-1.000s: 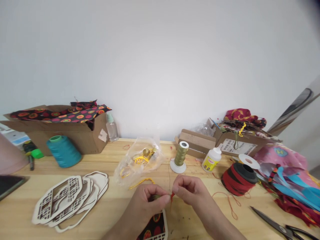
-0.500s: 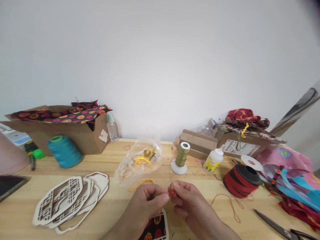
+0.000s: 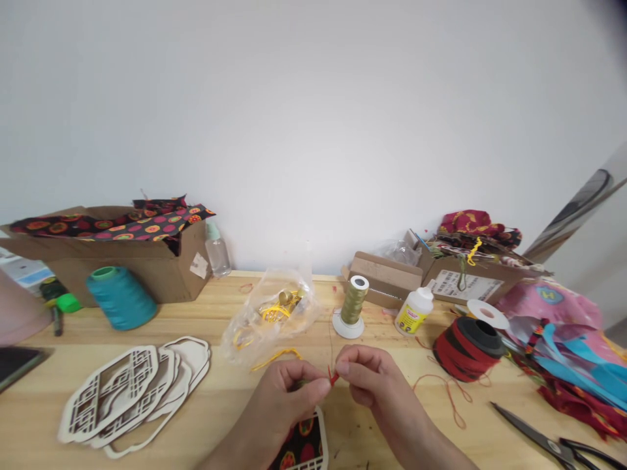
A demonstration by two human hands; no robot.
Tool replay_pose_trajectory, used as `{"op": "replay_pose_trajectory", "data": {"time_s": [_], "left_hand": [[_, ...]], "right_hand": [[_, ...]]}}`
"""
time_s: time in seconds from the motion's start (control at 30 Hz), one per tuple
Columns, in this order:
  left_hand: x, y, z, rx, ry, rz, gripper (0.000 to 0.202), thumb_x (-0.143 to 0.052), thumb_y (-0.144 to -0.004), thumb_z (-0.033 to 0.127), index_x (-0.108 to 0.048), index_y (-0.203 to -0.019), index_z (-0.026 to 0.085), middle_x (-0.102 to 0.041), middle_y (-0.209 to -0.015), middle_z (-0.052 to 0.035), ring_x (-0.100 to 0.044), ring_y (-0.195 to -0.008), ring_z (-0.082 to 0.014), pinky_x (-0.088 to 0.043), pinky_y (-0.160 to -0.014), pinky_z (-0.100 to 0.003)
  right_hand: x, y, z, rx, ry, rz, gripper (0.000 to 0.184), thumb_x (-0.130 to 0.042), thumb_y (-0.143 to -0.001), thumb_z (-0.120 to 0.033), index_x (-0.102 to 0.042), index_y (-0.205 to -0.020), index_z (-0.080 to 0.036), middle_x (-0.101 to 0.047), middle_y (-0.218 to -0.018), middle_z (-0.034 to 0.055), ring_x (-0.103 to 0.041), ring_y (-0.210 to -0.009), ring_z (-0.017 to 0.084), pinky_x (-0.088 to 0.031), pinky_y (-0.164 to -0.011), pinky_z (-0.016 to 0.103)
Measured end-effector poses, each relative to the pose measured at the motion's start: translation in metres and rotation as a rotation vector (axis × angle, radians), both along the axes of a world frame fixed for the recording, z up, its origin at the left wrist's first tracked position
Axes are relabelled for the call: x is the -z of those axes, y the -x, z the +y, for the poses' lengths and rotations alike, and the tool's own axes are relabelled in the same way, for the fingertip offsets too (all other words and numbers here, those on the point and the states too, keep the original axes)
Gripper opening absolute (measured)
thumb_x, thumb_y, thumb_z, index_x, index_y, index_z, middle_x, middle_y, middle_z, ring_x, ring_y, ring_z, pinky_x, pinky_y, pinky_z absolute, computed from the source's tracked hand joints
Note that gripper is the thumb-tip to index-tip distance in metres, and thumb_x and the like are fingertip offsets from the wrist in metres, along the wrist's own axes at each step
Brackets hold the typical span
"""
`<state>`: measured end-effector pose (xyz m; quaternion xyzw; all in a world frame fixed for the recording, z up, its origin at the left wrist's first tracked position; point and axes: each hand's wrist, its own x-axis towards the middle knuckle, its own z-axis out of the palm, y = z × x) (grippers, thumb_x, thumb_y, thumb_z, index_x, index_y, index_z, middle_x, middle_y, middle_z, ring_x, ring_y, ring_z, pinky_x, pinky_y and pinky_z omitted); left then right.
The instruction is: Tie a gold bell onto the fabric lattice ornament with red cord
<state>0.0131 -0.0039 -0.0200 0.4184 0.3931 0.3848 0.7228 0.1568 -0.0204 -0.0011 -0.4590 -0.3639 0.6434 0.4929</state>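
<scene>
Left hand: we pinch with the thumb and forefinger of the left hand (image 3: pixel 294 391), pressed together at the near end of the red cord (image 3: pixel 334 377); a bit of olive material shows inside the curl, too hidden for us to identify.
Right hand: we pinch the other side of the cord between the thumb and forefinger of the right hand (image 3: pixel 369 375), remaining fingers curled beneath.
Red cord: we find it in the short gap between the two pinches, above the table (image 3: pixel 220 391).
Patterned panel: directly below the left hand we see a panel of dark printed cloth (image 3: pixel 298 447) in a pale frame, partly covered by that hand.
Beyond the grip: we have the gold thread spool (image 3: pixel 353 303) upright; a fine thread runs from beside it toward the fingertips, its end unclear to us.
Beyond and left: we note the yellow cord (image 3: pixel 277 358) near the left hand, then the clear bag (image 3: pixel 255 320).
Beyond and right: we note the glue bottle (image 3: pixel 415 310), upright, then the red ribbon roll (image 3: pixel 463 349).
Far right: we see the scissors (image 3: pixel 531 431) lying flat, well apart.
Far left: we see overlapping cut-out frames (image 3: pixel 142 401) and, behind them, the teal spool (image 3: pixel 122 300).
</scene>
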Motion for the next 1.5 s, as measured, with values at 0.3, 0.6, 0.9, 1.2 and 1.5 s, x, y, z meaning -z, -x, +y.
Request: {"op": "replay_pose_trajectory", "data": {"time_s": [0.3,0.6,0.9,1.2,1.5], "left_hand": [[-0.004,-0.002,-0.001,-0.012,0.064,-0.119,0.026,-0.074,-0.052,0.034,-0.058,-0.051,0.013,-0.031,-0.036,0.0105,-0.018,-0.036,-0.0027,-0.009,-0.040,-0.021],[-0.014,-0.004,-0.003,-0.044,0.097,-0.137,0.026,-0.077,-0.047,0.032,-0.060,-0.048,0.013,-0.044,-0.038,0.0065,-0.022,-0.037,-0.0029,-0.012,-0.041,-0.020],[-0.003,-0.001,0.000,-0.018,0.063,-0.112,0.026,-0.074,-0.052,0.035,-0.059,-0.052,0.014,-0.030,-0.035,0.0112,-0.016,-0.036,-0.0024,-0.009,-0.039,-0.020],[-0.009,-0.002,-0.002,-0.114,-0.099,0.102,0.027,-0.073,-0.051,0.038,-0.067,-0.063,0.015,-0.033,-0.038,0.0100,-0.019,-0.039,-0.0043,-0.016,-0.040,-0.020],[-0.014,-0.002,-0.004,-0.177,-0.162,0.174,0.029,-0.065,-0.062,0.039,-0.058,-0.051,0.014,-0.028,-0.042,0.0087,-0.019,-0.043,-0.0063,-0.015,-0.041,-0.020]], "right_hand": [[0.009,0.011,-0.001,0.040,0.052,0.358,0.018,-0.069,-0.057,-0.023,-0.055,-0.055,-0.013,-0.033,-0.049,-0.0067,-0.017,-0.043,0.004,-0.010,-0.038,0.018],[0.009,0.016,-0.006,-0.049,0.132,0.544,0.019,-0.069,-0.057,-0.025,-0.056,-0.056,-0.013,-0.035,-0.055,-0.0043,-0.027,-0.048,0.006,-0.015,-0.039,0.016],[0.011,0.011,-0.002,0.050,-0.015,0.187,0.028,-0.071,-0.059,-0.035,-0.053,-0.060,-0.014,-0.034,-0.047,-0.0084,-0.019,-0.040,0.003,-0.010,-0.039,0.019],[0.008,0.011,-0.001,0.084,-0.122,-0.039,0.030,-0.069,-0.060,-0.041,-0.053,-0.061,-0.015,-0.037,-0.049,-0.0084,-0.020,-0.040,0.003,-0.015,-0.040,0.020],[0.014,0.012,-0.004,0.097,-0.264,-0.053,0.025,-0.064,-0.068,-0.038,-0.052,-0.063,-0.016,-0.039,-0.054,-0.0067,-0.023,-0.046,0.005,-0.020,-0.042,0.019]]}}
